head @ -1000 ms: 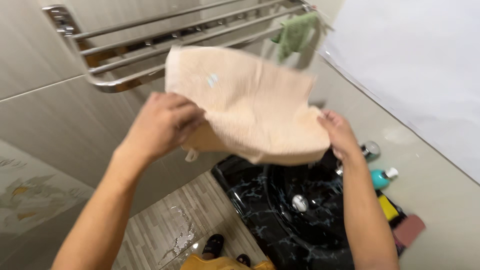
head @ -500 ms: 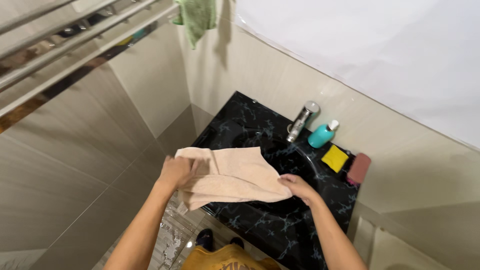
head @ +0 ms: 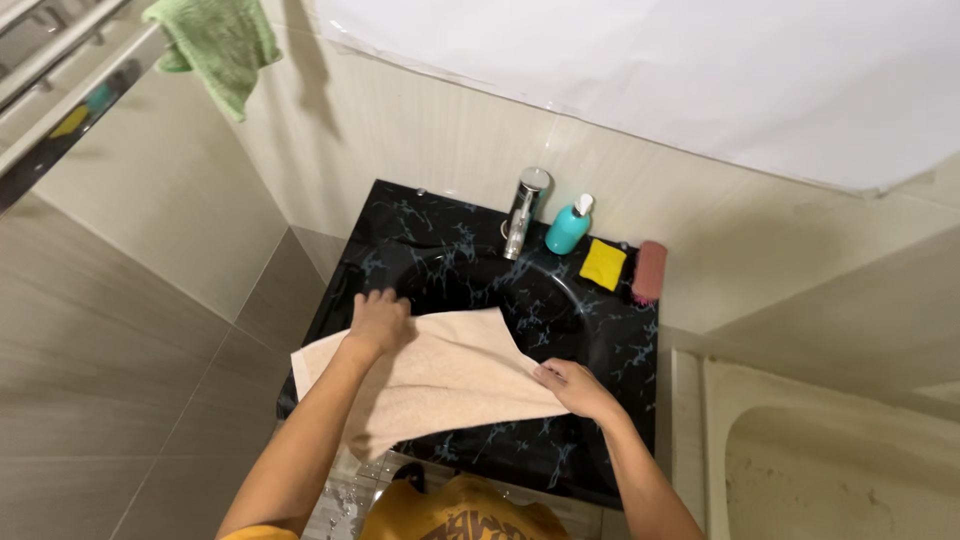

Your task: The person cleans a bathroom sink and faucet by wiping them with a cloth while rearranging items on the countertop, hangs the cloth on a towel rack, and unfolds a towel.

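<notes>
A: Tiled bathroom, black marbled sink (head: 610, 340). How far along are you?

B: Your left hand (head: 380, 322) and right hand (head: 572, 386) pinch the peach towel (head: 440, 385), draped over the sink's front rim. Not smoothed flat yet.

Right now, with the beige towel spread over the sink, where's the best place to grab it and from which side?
Probably the loose corner hanging off the sink's front left edge. The towel lies flat on the sink, so most of it gives no edge to pinch; that corner droops free. Come from the left front, below the left hand, which lies on the far edge, while the right hand holds the right corner.
</notes>
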